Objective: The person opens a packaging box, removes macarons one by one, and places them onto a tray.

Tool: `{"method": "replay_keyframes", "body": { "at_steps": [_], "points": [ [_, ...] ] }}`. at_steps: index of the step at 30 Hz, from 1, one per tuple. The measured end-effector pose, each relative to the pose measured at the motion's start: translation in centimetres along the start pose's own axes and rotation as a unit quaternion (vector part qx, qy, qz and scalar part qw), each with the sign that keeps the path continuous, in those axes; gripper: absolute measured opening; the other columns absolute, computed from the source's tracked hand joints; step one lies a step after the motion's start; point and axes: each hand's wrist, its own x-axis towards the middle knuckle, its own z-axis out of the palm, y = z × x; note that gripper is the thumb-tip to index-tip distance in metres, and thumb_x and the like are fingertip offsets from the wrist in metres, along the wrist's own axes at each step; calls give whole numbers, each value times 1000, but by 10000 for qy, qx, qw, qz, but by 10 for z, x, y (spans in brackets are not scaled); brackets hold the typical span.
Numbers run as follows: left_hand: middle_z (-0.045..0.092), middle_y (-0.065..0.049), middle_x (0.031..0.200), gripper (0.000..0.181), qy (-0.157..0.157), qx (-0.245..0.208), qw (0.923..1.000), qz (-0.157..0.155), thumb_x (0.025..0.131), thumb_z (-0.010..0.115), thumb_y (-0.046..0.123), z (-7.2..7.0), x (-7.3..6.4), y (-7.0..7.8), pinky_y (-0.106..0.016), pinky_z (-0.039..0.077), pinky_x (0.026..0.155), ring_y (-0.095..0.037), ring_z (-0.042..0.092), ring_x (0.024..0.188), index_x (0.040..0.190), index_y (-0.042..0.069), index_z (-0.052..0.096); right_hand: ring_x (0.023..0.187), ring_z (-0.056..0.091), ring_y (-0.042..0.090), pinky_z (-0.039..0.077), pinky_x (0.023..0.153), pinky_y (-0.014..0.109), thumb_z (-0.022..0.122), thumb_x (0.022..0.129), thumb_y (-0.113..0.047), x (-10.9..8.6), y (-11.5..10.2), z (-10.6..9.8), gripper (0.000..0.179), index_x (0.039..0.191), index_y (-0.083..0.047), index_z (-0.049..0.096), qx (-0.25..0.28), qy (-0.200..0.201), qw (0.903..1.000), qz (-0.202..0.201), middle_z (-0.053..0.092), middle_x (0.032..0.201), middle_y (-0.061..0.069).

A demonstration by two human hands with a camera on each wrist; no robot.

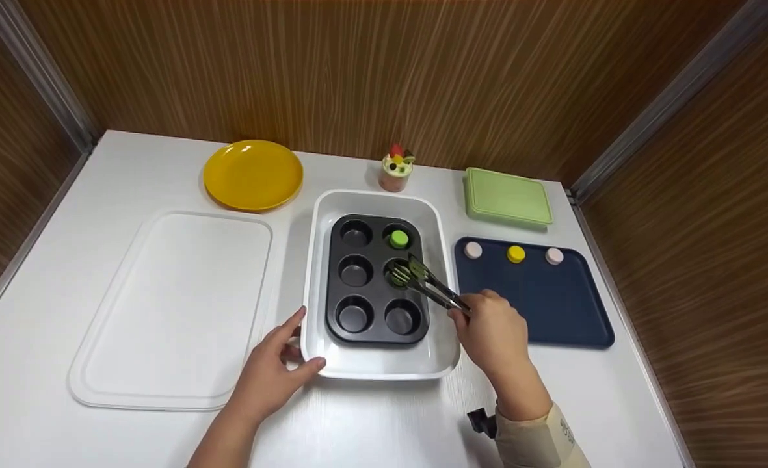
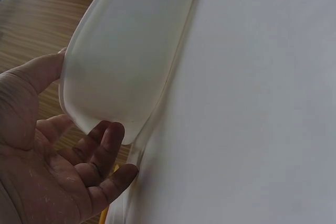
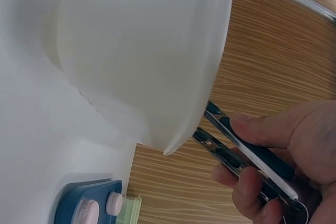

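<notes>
A black muffin tin (image 1: 377, 296) lies inside a white rectangular tub (image 1: 384, 375). My right hand (image 1: 495, 335) grips metal tongs (image 1: 437, 290) by their dark handles, also seen in the right wrist view. The tongs' tips reach into the middle right cup, where something green shows behind them; whether they pinch it cannot be told. A round green piece (image 1: 399, 239) sits in the far right cup. My left hand (image 1: 272, 370) holds the tub's near left corner, thumb on the rim and fingers against the outer wall (image 2: 115, 77).
Right of the tub, a navy tray (image 1: 559, 299) bears two pale pink pieces and a yellow one (image 1: 516, 254). Behind it stands a green lidded box (image 1: 510, 198). A dessert cup (image 1: 395, 175) and a yellow plate (image 1: 253, 175) stand at the back. A white lid (image 1: 182, 312) lies left.
</notes>
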Motion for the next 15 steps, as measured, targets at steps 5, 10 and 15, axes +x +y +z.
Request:
{"method": "replay_keyframes", "body": {
  "at_steps": [5, 10, 15],
  "points": [
    [67, -14, 130, 87, 23, 21, 10000, 9, 85, 90, 16, 0, 0, -1, -35, 53, 81, -15, 67, 92, 160, 10, 47, 77, 71, 45, 55, 62, 62, 83, 89, -16, 2, -1, 3, 12, 98, -9, 82, -37, -58, 10000, 3, 70, 89, 12],
    [67, -14, 130, 87, 23, 2, 10000, -21, 85, 91, 17, 0, 0, -1, -34, 52, 80, -15, 67, 92, 160, 11, 47, 76, 71, 45, 55, 62, 62, 83, 89, -16, 4, -3, 6, 8, 95, -10, 81, -82, -195, 9998, 3, 71, 89, 13],
    [67, -12, 131, 88, 6, 39, 10000, -82, 85, 91, 20, 0, -1, 0, -35, 52, 82, -14, 66, 93, 161, 13, 47, 75, 71, 45, 55, 61, 62, 83, 89, -15, 5, -6, 8, 8, 93, -9, 80, -105, -213, 9997, 12, 70, 87, 12]
  ]
}}
